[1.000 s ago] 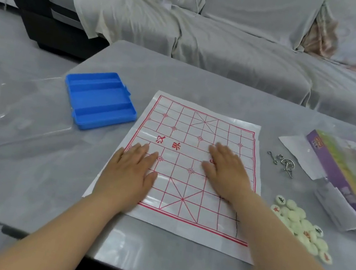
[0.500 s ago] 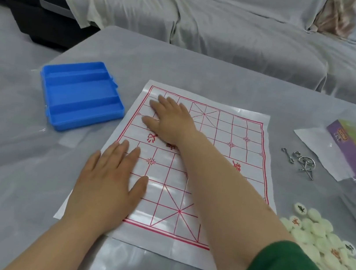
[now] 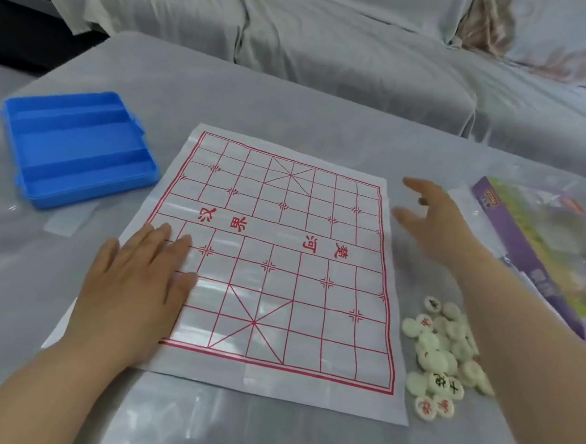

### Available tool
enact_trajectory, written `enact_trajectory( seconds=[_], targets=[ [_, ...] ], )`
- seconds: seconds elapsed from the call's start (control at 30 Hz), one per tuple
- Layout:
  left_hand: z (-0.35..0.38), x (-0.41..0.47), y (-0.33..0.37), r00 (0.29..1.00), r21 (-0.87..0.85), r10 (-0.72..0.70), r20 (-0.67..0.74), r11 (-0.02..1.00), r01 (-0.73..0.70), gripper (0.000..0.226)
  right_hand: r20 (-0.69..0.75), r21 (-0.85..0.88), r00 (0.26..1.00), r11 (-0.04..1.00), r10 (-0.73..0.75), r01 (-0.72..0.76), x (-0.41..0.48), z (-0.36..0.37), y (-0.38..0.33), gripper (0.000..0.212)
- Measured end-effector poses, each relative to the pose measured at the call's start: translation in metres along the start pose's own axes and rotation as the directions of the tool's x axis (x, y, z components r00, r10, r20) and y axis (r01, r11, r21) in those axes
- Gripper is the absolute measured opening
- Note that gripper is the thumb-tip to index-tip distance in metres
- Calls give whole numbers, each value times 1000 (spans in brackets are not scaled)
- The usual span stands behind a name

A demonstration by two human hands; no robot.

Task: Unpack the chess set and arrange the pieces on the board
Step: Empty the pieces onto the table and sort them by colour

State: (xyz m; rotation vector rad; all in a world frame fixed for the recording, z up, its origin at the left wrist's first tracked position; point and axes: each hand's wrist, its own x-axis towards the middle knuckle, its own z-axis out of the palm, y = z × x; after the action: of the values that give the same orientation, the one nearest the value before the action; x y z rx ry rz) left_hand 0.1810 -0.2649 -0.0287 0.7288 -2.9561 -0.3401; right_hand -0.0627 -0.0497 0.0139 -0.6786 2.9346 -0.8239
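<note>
**Chess set, unpacked; board bare of pieces**

- One white flexible sheet board with a red printed grid (image 3: 280, 243), spread flat mid-table. No piece is on it.
- One left hand (image 3: 132, 293), palm down, fingers straight and together, pressing the board's near-left corner, most likely to stop the thin sheet curling or sliding.
- One right hand (image 3: 435, 224), raised just off the board's right edge, fingers loosely spread, holding nothing; blurred.
- One heap of cream round disc pieces with red or black characters (image 3: 442, 358), just right of the board's near-right corner, within easy reach for arranging. Well over a dozen; they overlap, so no exact count.
- One blue plastic three-channel tray (image 3: 74, 147), left of the board, emptied.
- One purple printed box in clear wrap (image 3: 530, 249), right of the board.
</note>
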Motion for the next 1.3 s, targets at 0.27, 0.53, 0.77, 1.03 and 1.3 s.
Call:
enact_trajectory(
  seconds=[0.27,0.53,0.77,1.03,1.3],
  targets=[
    [12,-31,62,939,-178,334,77,932,-317,57,267,-210,962,978,56,1,-115,-58,12,27],
    [31,-49,81,918,-32,371,138,928,-370,64,133,-103,983,988,125,-111,-190,-33,16,35],
    [18,-54,84,926,-72,351,135,936,-344,62,36,-50,996,996,76,-75,-197,-17,29,26],
    [10,-52,153,894,-332,436,-108,832,-446,36,-80,138,995,989,55,-44,-195,-11,39,24],
    [27,-42,191,839,-265,536,92,825,-498,55,154,94,988,996,-15,1,-216,-48,66,29]
  ],
)
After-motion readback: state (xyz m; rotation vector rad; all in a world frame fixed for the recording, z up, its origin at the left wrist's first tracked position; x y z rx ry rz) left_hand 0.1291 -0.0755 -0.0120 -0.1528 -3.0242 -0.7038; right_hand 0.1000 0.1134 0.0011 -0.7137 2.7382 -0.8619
